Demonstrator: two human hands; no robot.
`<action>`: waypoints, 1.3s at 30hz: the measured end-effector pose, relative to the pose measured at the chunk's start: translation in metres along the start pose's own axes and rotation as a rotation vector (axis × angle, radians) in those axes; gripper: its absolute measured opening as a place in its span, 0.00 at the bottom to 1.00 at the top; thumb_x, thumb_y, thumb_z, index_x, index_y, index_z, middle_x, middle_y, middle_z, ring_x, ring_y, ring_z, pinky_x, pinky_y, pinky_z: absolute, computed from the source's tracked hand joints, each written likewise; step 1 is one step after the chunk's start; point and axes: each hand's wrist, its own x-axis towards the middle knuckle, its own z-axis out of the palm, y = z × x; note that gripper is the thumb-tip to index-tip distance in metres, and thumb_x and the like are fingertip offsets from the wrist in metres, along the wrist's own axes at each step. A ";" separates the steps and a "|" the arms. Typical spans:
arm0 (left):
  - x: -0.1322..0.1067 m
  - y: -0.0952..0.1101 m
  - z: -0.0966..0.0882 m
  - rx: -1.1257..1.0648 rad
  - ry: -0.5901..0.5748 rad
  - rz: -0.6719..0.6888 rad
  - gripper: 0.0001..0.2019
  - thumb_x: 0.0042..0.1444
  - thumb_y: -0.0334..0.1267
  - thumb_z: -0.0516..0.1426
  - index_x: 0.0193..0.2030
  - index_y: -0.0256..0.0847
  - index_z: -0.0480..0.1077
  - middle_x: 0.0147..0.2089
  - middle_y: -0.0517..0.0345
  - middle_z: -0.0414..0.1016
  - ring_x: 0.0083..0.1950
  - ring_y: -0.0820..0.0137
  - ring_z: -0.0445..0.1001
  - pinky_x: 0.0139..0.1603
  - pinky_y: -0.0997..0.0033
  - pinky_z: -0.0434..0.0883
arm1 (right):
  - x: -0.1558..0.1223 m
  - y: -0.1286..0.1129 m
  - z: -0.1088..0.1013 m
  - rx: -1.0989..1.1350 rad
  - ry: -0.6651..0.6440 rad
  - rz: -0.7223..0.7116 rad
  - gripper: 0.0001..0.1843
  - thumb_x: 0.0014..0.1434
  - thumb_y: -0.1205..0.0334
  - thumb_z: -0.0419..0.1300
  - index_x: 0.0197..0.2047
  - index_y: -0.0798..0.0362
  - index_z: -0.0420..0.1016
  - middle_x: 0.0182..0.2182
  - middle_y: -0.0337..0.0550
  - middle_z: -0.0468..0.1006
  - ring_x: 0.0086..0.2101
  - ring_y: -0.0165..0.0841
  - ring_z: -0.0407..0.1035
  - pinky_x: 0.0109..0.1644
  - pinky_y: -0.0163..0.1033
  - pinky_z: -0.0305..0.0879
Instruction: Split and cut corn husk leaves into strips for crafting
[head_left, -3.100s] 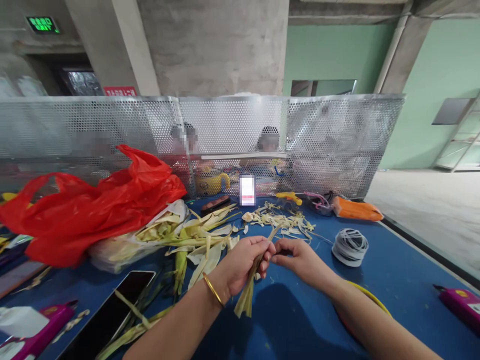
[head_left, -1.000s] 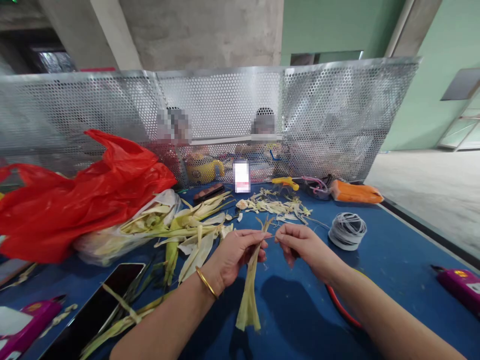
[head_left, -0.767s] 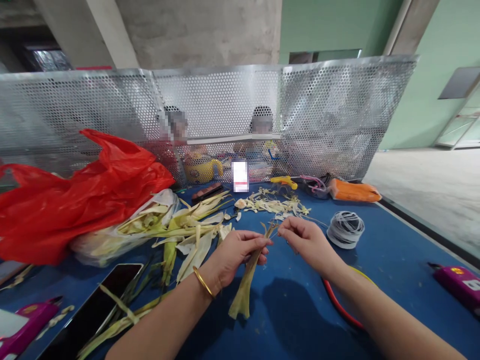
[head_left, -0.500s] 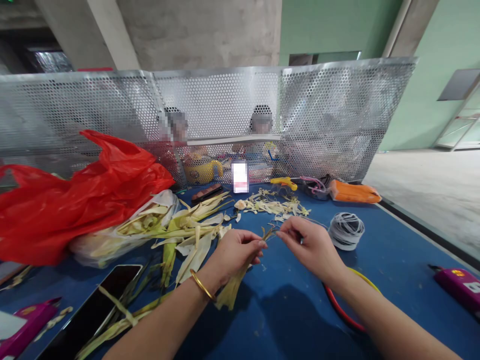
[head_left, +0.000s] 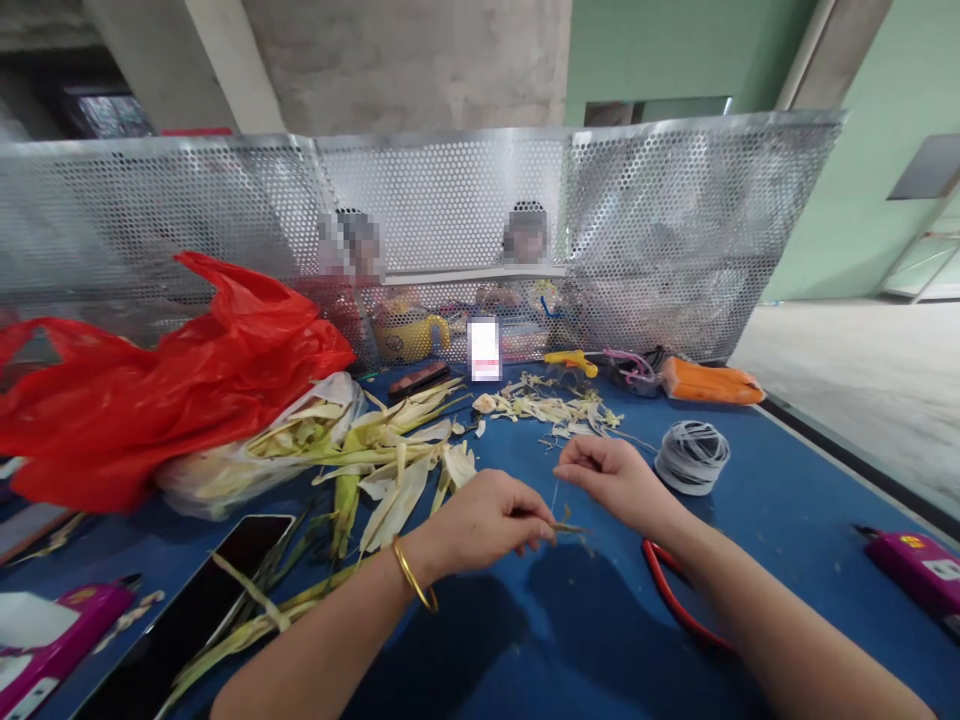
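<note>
My left hand [head_left: 499, 515], a gold bangle at its wrist, is closed round a dried corn husk piece; its narrow end [head_left: 570, 528] sticks out past the fingertips to the right. The rest of that piece is hidden by the hand. Slightly higher and to the right, my right hand [head_left: 611, 480] pinches a thin thread [head_left: 555, 495] that runs down toward the husk. A wound bundle of grey-white cord [head_left: 691, 458] sits just right of my right hand. Loose corn husks [head_left: 397, 490] lie left of my left hand, and small husk scraps [head_left: 551, 405] are spread beyond both hands.
Left are a red plastic bag [head_left: 172, 390], a dark phone [head_left: 187, 620] and a purple tool [head_left: 67, 640]. Right are a red-handled tool [head_left: 679, 595], another purple tool [head_left: 915, 570] and an orange packet [head_left: 709, 382]. A perforated metal screen [head_left: 675, 220] stands behind; two people sit beyond it.
My left hand has turned and moved slightly right and down, so the husk's end points right and its wide part no longer shows. My right hand has separated from the husk's end.
</note>
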 end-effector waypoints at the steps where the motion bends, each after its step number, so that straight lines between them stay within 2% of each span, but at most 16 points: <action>1: 0.001 0.000 -0.002 -0.064 0.040 -0.011 0.08 0.50 0.37 0.57 0.29 0.37 0.77 0.23 0.60 0.73 0.25 0.74 0.70 0.29 0.77 0.66 | 0.003 0.004 0.002 0.051 0.009 0.046 0.12 0.54 0.55 0.58 0.24 0.52 0.65 0.17 0.31 0.60 0.21 0.26 0.54 0.25 0.33 0.51; 5: 0.009 -0.007 -0.010 -0.214 0.296 -0.057 0.09 0.52 0.41 0.57 0.28 0.37 0.74 0.23 0.60 0.72 0.24 0.74 0.70 0.28 0.76 0.67 | 0.003 0.009 0.015 0.047 0.073 0.066 0.14 0.56 0.55 0.55 0.23 0.51 0.61 0.16 0.30 0.58 0.20 0.26 0.53 0.24 0.32 0.50; 7: 0.013 -0.012 -0.013 -0.205 0.415 -0.087 0.10 0.52 0.41 0.57 0.29 0.37 0.75 0.25 0.59 0.74 0.25 0.73 0.71 0.28 0.75 0.68 | -0.004 0.004 0.024 -0.076 0.134 -0.030 0.13 0.59 0.58 0.54 0.25 0.51 0.61 0.18 0.32 0.60 0.21 0.27 0.55 0.25 0.32 0.51; 9: 0.014 -0.015 -0.014 -0.087 0.481 -0.109 0.11 0.54 0.41 0.55 0.29 0.38 0.76 0.26 0.57 0.76 0.27 0.71 0.73 0.29 0.74 0.68 | -0.014 -0.004 0.033 -0.283 0.174 -0.208 0.10 0.62 0.63 0.51 0.29 0.52 0.64 0.21 0.35 0.64 0.24 0.28 0.59 0.28 0.33 0.53; 12: 0.012 -0.018 -0.009 0.293 0.463 -0.061 0.11 0.55 0.38 0.54 0.30 0.40 0.77 0.29 0.55 0.79 0.33 0.67 0.75 0.35 0.72 0.67 | -0.026 -0.014 0.038 -0.615 0.145 -0.519 0.11 0.63 0.70 0.48 0.32 0.53 0.67 0.26 0.40 0.68 0.27 0.30 0.61 0.31 0.35 0.53; 14: 0.009 -0.017 -0.002 0.532 0.352 -0.003 0.11 0.56 0.35 0.53 0.31 0.40 0.78 0.33 0.52 0.80 0.38 0.65 0.76 0.39 0.70 0.66 | -0.028 -0.017 0.034 -0.704 0.096 -0.598 0.12 0.63 0.72 0.47 0.31 0.54 0.67 0.26 0.41 0.68 0.26 0.31 0.61 0.30 0.36 0.52; 17: 0.003 -0.011 0.004 0.606 0.068 0.077 0.09 0.54 0.33 0.55 0.30 0.39 0.78 0.32 0.52 0.80 0.37 0.65 0.76 0.39 0.71 0.66 | -0.020 -0.015 0.019 -0.504 -0.044 -0.460 0.10 0.62 0.69 0.49 0.30 0.53 0.67 0.26 0.39 0.68 0.27 0.29 0.61 0.30 0.34 0.53; 19: 0.000 -0.005 0.002 0.422 -0.063 0.144 0.08 0.52 0.33 0.56 0.30 0.40 0.78 0.30 0.56 0.79 0.34 0.68 0.76 0.37 0.74 0.66 | -0.010 -0.008 0.010 -0.238 -0.075 -0.261 0.10 0.61 0.64 0.53 0.27 0.53 0.65 0.23 0.35 0.66 0.26 0.28 0.60 0.29 0.32 0.54; 20: 0.000 -0.003 0.000 0.294 -0.076 0.137 0.08 0.52 0.34 0.56 0.31 0.40 0.78 0.28 0.57 0.78 0.32 0.70 0.75 0.35 0.75 0.66 | -0.005 -0.002 0.008 -0.117 -0.069 -0.174 0.12 0.60 0.60 0.55 0.26 0.53 0.64 0.20 0.33 0.63 0.24 0.27 0.57 0.27 0.32 0.53; 22: 0.000 0.001 -0.005 0.053 0.011 0.077 0.08 0.52 0.37 0.56 0.30 0.38 0.77 0.25 0.59 0.75 0.27 0.72 0.72 0.30 0.76 0.66 | 0.002 0.007 0.008 0.071 -0.040 -0.041 0.14 0.58 0.56 0.56 0.25 0.52 0.62 0.19 0.31 0.58 0.21 0.26 0.53 0.25 0.32 0.51; 24: 0.002 0.001 -0.010 -0.111 0.174 0.009 0.10 0.53 0.41 0.56 0.30 0.37 0.76 0.24 0.60 0.73 0.25 0.74 0.70 0.28 0.77 0.66 | 0.004 0.013 0.013 0.150 -0.019 0.016 0.15 0.59 0.54 0.55 0.25 0.52 0.61 0.18 0.30 0.57 0.20 0.26 0.51 0.24 0.32 0.49; 28: 0.011 -0.007 -0.015 -0.180 0.454 -0.043 0.11 0.53 0.42 0.55 0.29 0.37 0.74 0.25 0.59 0.72 0.26 0.74 0.69 0.29 0.76 0.66 | -0.008 0.002 0.026 -0.078 0.008 -0.107 0.14 0.63 0.58 0.51 0.26 0.51 0.59 0.21 0.33 0.59 0.24 0.27 0.55 0.28 0.33 0.52; 31: 0.015 -0.015 -0.015 -0.132 0.488 -0.053 0.12 0.54 0.42 0.54 0.29 0.37 0.74 0.25 0.59 0.73 0.27 0.72 0.70 0.29 0.75 0.66 | -0.019 -0.012 0.031 -0.250 0.032 -0.296 0.10 0.65 0.62 0.48 0.31 0.50 0.63 0.29 0.39 0.67 0.28 0.30 0.61 0.32 0.34 0.56; 33: 0.015 -0.017 -0.014 -0.058 0.472 -0.037 0.12 0.55 0.41 0.53 0.30 0.38 0.75 0.25 0.59 0.73 0.27 0.72 0.70 0.30 0.74 0.65 | -0.022 -0.016 0.033 -0.184 0.030 -0.395 0.10 0.66 0.64 0.46 0.33 0.50 0.63 0.41 0.46 0.69 0.37 0.32 0.65 0.38 0.36 0.61; 35: 0.013 -0.016 -0.012 0.051 0.476 -0.013 0.12 0.55 0.39 0.52 0.29 0.38 0.75 0.26 0.59 0.75 0.30 0.71 0.71 0.32 0.74 0.64 | -0.023 -0.015 0.034 -0.045 -0.021 -0.433 0.09 0.67 0.65 0.45 0.35 0.50 0.62 0.46 0.47 0.68 0.42 0.33 0.66 0.44 0.37 0.62; 39: 0.011 -0.010 -0.008 0.183 0.502 -0.006 0.13 0.56 0.39 0.52 0.28 0.39 0.75 0.28 0.59 0.76 0.32 0.70 0.72 0.33 0.73 0.62 | -0.021 -0.011 0.037 -0.031 -0.050 -0.413 0.09 0.68 0.66 0.45 0.34 0.50 0.60 0.31 0.39 0.68 0.32 0.30 0.63 0.37 0.35 0.61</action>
